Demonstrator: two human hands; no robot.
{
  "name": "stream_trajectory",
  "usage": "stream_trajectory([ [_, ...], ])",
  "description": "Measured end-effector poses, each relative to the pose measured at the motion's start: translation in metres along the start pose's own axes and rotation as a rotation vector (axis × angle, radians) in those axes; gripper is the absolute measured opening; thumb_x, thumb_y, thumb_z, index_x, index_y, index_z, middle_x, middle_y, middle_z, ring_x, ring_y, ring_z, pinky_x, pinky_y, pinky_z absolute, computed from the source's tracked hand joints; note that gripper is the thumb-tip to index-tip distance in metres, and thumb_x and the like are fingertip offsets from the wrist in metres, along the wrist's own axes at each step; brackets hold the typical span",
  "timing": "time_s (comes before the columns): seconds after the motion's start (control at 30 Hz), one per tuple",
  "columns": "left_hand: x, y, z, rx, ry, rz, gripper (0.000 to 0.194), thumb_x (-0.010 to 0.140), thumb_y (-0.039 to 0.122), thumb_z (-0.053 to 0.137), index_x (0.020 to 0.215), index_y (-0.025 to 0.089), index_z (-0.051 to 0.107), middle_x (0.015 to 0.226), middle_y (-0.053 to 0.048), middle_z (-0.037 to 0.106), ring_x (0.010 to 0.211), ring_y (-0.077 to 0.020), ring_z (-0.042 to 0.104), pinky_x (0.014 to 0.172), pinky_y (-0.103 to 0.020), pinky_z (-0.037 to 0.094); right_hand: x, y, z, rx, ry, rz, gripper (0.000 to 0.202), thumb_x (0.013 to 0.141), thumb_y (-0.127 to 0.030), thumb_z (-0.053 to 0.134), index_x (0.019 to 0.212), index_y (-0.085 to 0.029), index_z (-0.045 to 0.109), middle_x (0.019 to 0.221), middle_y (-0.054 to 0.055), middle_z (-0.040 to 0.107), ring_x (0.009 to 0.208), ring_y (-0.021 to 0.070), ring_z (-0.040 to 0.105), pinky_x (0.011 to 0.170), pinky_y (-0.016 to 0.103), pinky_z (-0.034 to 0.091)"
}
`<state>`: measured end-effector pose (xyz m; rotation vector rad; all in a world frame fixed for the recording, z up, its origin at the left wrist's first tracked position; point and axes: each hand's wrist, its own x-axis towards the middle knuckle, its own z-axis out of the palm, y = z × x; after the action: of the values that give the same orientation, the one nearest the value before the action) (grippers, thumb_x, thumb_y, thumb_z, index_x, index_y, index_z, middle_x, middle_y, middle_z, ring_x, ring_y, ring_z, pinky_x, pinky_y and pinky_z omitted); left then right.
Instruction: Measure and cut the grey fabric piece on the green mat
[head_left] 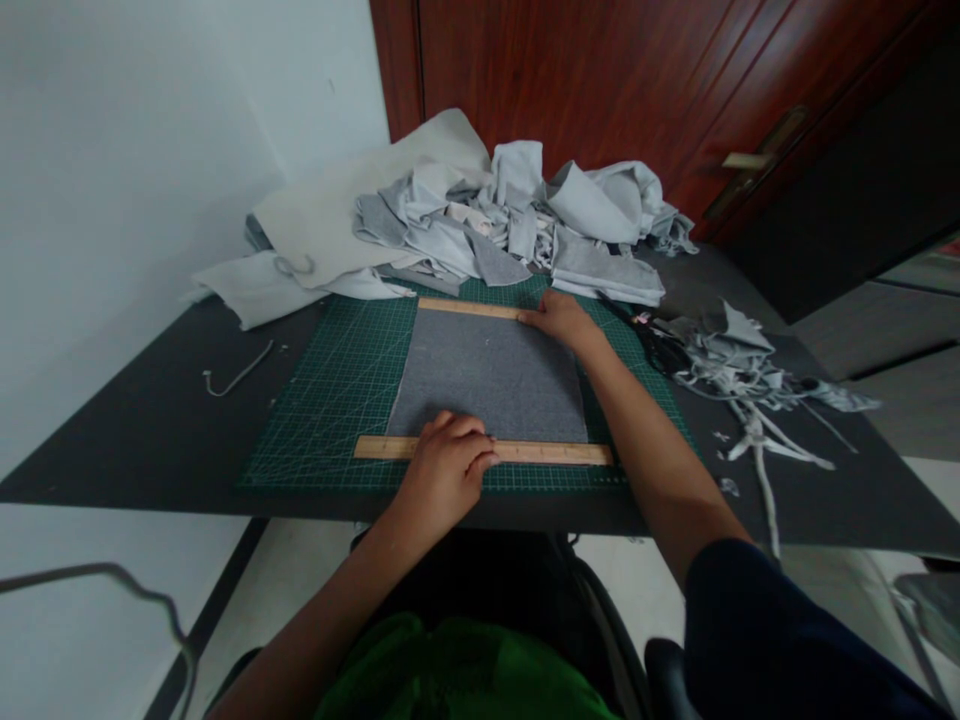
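A rectangular piece of grey fabric [487, 375] lies flat on a green cutting mat [330, 400]. Along its near edge runs a wooden ruler [551, 453], and my left hand [448, 465] is closed over its middle with fingers curled. A second wooden ruler [465, 308] lies across the far edge of the fabric. The right end of that ruler is under my right hand [555, 317], whose thumb and fingers are closed on it. The fingertips of my right hand are partly hidden.
Piled fabric scraps [442, 220] line the back of the dark table [150, 400]. To the right are black-handled scissors [660, 345] beside tangled cloth strips [735, 365]. A thin cord piece [240, 378] lies at left. Behind stands a red-brown door [600, 80].
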<state>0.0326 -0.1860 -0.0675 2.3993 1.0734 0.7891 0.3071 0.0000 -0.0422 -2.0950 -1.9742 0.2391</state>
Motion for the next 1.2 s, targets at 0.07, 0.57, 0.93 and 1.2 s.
stream_trajectory([
  [0.07,0.0001,0.0000,-0.0002,0.002,-0.003,-0.001,0.010,0.088,0.014,0.072,0.082,0.021,0.073,0.090,-0.002,0.070,0.090,-0.0224,0.056,0.083,-0.038,0.043,0.0003,0.0002,0.0004,-0.002,0.003,0.002,0.033,0.089,-0.049,0.068,0.103,-0.019,0.067,0.103,0.016,0.075,0.099,0.0356,0.069,0.085,0.045,0.055],
  [0.57,-0.0014,-0.0011,0.0012,0.005,0.008,0.005,0.008,0.089,0.014,0.073,0.084,0.022,0.073,0.091,-0.002,0.070,0.090,-0.0228,0.056,0.083,-0.038,0.043,0.0001,-0.0021,-0.0012,-0.004,-0.010,0.011,0.036,0.089,-0.048,0.068,0.106,-0.017,0.066,0.108,0.018,0.074,0.102,0.0364,0.069,0.087,0.046,0.055],
  [0.93,-0.0015,-0.0002,0.0009,0.006,0.004,0.001,0.009,0.088,0.014,0.074,0.084,0.021,0.074,0.091,-0.002,0.070,0.091,-0.0227,0.056,0.082,-0.038,0.042,-0.0019,-0.0045,-0.0029,-0.005,-0.008,0.008,0.033,0.090,-0.046,0.068,0.106,-0.017,0.067,0.109,0.018,0.075,0.105,0.0366,0.069,0.089,0.046,0.055],
  [1.2,-0.0032,0.0029,0.0015,0.034,0.008,-0.015,0.008,0.090,0.013,0.072,0.086,0.020,0.074,0.094,-0.003,0.069,0.093,-0.0234,0.056,0.081,-0.038,0.041,-0.0020,-0.0056,-0.0028,-0.008,-0.011,0.016,0.035,0.090,-0.047,0.068,0.106,-0.015,0.067,0.110,0.021,0.075,0.103,0.0378,0.070,0.087,0.046,0.055],
])
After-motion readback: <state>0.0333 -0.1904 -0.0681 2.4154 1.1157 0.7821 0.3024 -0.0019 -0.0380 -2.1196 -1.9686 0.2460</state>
